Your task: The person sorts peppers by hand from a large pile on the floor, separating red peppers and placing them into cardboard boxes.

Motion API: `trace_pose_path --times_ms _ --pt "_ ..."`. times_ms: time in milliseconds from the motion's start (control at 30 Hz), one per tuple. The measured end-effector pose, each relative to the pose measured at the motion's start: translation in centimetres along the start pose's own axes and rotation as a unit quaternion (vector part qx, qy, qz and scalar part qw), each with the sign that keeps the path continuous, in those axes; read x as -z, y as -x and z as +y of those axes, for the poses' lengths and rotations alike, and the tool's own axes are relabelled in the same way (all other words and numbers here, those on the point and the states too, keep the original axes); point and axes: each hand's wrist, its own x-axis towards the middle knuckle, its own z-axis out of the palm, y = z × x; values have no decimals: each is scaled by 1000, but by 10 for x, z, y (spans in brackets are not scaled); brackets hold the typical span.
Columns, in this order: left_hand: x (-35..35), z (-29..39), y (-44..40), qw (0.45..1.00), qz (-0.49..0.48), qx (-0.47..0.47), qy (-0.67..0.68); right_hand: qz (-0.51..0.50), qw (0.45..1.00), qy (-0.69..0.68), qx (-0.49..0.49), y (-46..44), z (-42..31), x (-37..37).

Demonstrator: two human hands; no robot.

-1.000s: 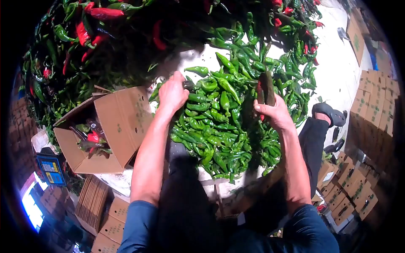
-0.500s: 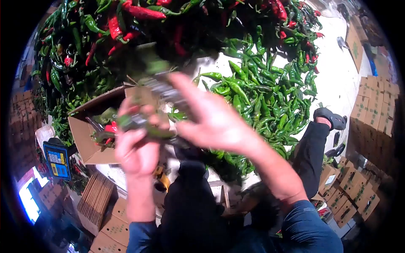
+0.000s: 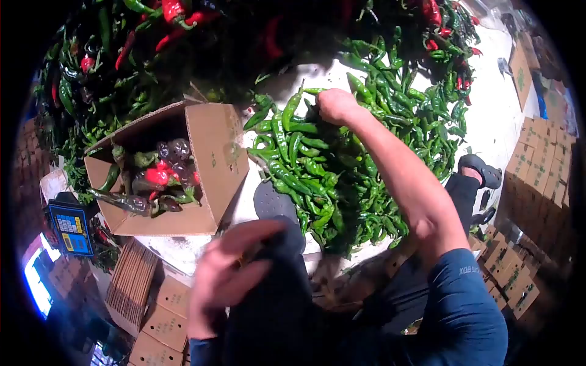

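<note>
My right hand (image 3: 337, 107) reaches down at the upper left part of a spread of green chili peppers (image 3: 360, 165). Its fingers are curled and mostly hidden under the hand. Beside them a bright green pepper (image 3: 314, 91) sticks out; I cannot tell whether it is gripped. My left hand (image 3: 235, 265), smeared by motion, is open with fingers stretched and nothing in it, over my dark trouser leg. Up and left of it, a cardboard box (image 3: 221, 146) lies open towards me, with dark purplish, green and red peppers (image 3: 160, 177) inside.
A large heap of mixed red and green peppers (image 3: 79, 79) rises behind. A blue-panelled scale display (image 3: 70, 226) stands at the left, near folded cardboard (image 3: 129, 283). Stacked cartons (image 3: 540, 158) line the right side. My clog (image 3: 274, 201) rests among the peppers.
Both hands were together in front of the box with blurred peppers. My left hand has come down, emptied. My right hand has moved right to the green peppers. The box shows more fully.
</note>
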Motion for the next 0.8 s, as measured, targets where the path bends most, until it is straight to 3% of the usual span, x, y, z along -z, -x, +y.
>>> trace_pose_path --times_ms 33,67,133,233,400,500,567,700,800 --pt "-14 -27 -24 996 -63 -49 -44 -2 999 33 -6 0 -5 -2" --pt "-33 -56 -41 996 -86 8 33 -4 999 36 -6 -1 -10 -2" --pt "-52 -118 -64 995 -82 -17 -58 -16 998 67 16 0 -21 4" --pt "-58 -166 -65 994 -27 92 -53 -30 988 137 58 -9 -23 -4" --pt "-55 -207 -62 982 93 165 2 7 991 115 65 -5 -16 -14" --pt "-59 -216 -68 974 142 167 64 72 996 -52 -11 -13 8 -22" --pt "-63 -218 -73 967 159 171 98 254 913 -318 -26 5 28 -11" --pt "-56 -218 -79 967 200 150 50 255 791 -556 -12 104 55 28" --pt "-56 -238 -95 947 292 111 -70 211 807 -548 -63 194 44 7"
